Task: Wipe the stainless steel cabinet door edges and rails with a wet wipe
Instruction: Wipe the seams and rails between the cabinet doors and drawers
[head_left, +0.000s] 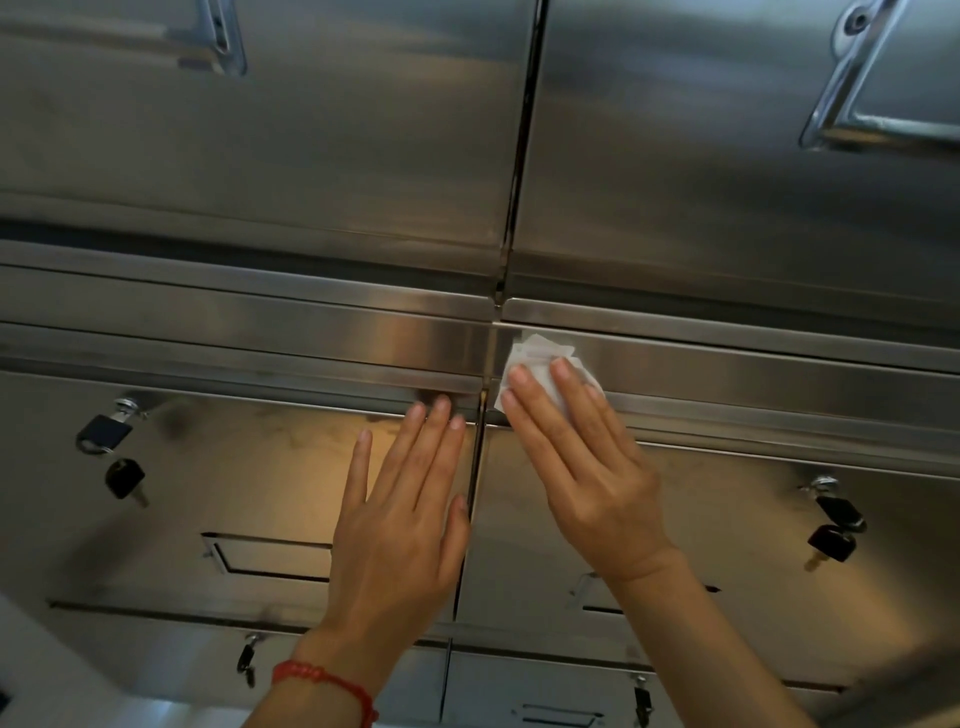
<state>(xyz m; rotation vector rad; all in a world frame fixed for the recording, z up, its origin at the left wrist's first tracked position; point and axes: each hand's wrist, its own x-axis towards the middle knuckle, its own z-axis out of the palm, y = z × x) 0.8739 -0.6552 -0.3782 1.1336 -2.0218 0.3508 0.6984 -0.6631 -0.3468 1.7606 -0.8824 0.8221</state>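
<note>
A folded white wet wipe (535, 353) lies pressed against the horizontal steel rail (727, 364), just right of the vertical gap between the doors. My right hand (582, 467) holds it flat there with extended fingers. My left hand (405, 514) rests flat, fingers apart, on the lower left cabinet door (234, 467); its fingertips touch the rail's lower edge. A red cord bracelet (322, 680) circles the left wrist.
Two large upper doors (311, 156) with metal handles (852, 88) fill the top. Locks with black keys hang on the lower doors at left (119, 457) and right (831, 525). Recessed pulls (260, 556) and more locked doors sit below.
</note>
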